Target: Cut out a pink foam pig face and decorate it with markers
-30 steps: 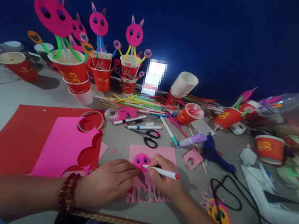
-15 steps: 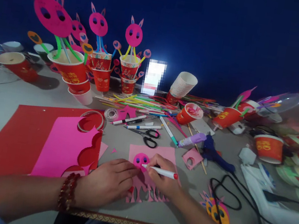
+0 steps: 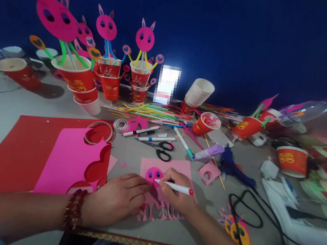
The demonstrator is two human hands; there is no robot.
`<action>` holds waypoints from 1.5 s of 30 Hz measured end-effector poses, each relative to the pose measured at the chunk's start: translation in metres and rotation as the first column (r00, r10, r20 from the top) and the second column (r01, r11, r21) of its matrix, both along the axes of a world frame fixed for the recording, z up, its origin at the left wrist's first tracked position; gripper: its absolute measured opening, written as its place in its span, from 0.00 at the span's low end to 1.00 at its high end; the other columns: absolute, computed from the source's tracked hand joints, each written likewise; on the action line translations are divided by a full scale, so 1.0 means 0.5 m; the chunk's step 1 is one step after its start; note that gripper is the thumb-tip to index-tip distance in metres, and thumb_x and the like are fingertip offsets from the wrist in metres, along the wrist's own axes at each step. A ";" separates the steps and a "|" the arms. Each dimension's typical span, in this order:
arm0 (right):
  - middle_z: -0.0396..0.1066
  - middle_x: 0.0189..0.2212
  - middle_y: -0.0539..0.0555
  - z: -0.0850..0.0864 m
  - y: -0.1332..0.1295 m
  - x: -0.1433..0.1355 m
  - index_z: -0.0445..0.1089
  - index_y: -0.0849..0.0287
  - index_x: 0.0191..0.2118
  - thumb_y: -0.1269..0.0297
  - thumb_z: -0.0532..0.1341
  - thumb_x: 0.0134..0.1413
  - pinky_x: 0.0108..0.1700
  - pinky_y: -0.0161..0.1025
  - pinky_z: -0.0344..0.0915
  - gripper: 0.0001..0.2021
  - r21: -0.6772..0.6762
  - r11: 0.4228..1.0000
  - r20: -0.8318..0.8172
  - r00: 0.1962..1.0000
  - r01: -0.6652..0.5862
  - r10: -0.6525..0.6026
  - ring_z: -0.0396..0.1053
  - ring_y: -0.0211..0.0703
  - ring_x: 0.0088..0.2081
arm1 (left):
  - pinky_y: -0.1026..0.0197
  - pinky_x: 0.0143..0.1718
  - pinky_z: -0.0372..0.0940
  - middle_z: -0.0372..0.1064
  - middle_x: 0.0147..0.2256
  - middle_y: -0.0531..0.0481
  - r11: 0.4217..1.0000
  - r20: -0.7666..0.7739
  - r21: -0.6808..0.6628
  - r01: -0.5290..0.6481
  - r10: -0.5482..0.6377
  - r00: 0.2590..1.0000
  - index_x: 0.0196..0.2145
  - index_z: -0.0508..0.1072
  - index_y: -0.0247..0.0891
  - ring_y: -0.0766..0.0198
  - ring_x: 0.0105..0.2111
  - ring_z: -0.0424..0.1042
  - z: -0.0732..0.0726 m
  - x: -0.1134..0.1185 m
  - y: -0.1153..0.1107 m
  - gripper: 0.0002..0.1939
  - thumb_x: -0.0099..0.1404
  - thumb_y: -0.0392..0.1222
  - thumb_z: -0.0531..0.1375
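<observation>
A white marker [image 3: 179, 188] with a red end is pinched in my right hand [image 3: 179, 189], its tip on a magenta paper circle [image 3: 151, 173] with two dark eyes. That circle lies on a pale pink sheet [image 3: 182, 168] whose near edge is cut into curves. My left hand [image 3: 122, 198] rests palm down, fingers together, its fingertips pressing the circle's lower left edge. Part of the circle is hidden under both hands. Beyond the sheet lie black-handled scissors [image 3: 164, 150].
Red card [image 3: 19, 149] and magenta paper [image 3: 65, 156] lie at left. Behind stand red cups [image 3: 110, 88] with pink paper faces and coloured sticks [image 3: 155, 115]. A blue glue gun [image 3: 234, 167], a black cable [image 3: 245, 214] and a yellow-orange cutout [image 3: 244, 238] are at right.
The whole view has shifted very slightly. Both hands and the marker hold nearly the same place on the circle.
</observation>
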State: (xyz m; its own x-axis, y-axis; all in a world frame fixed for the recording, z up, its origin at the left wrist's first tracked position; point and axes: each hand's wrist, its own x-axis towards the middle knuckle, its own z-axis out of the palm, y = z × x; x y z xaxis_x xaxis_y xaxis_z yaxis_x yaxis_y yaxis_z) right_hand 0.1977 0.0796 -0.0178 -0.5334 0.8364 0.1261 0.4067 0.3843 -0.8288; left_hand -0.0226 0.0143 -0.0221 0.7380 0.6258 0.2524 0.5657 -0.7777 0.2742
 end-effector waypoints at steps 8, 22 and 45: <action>0.64 0.19 0.46 -0.004 0.001 0.001 0.62 0.56 0.24 0.67 0.55 0.52 0.27 0.34 0.57 0.07 0.010 1.000 0.002 1.000 -0.006 0.006 0.62 0.38 0.22 | 0.53 0.57 0.62 0.72 0.53 0.43 1.000 0.022 -0.004 -0.006 0.006 1.000 0.42 0.72 0.34 0.56 0.55 0.67 0.000 0.000 -0.001 0.09 0.72 0.39 0.54; 0.64 0.19 0.47 -0.005 -0.001 0.002 0.62 0.56 0.24 0.69 0.55 0.50 0.27 0.35 0.57 0.06 -0.009 1.000 -0.026 1.000 0.000 0.000 0.62 0.38 0.22 | 0.52 0.59 0.61 0.70 0.55 0.43 1.000 0.001 -0.011 0.000 0.000 1.000 0.43 0.72 0.34 0.56 0.56 0.66 -0.005 -0.002 -0.002 0.08 0.71 0.39 0.55; 0.63 0.20 0.46 -0.014 -0.002 0.005 0.61 0.55 0.25 0.70 0.54 0.52 0.28 0.35 0.56 0.07 -0.013 0.999 -0.030 0.999 0.034 -0.034 0.61 0.38 0.23 | 0.52 0.59 0.61 0.69 0.55 0.44 1.000 -0.017 -0.002 -0.008 0.008 1.000 0.43 0.72 0.34 0.56 0.56 0.66 -0.009 -0.001 -0.004 0.10 0.72 0.40 0.53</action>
State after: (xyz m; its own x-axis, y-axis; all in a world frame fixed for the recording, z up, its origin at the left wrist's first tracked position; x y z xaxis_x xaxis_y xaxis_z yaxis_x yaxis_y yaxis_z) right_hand 0.2003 0.0785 -0.0246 -0.5010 0.8556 0.1306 0.3943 0.3600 -0.8456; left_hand -0.0232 0.0125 -0.0266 0.7371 0.6324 0.2382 0.5766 -0.7724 0.2662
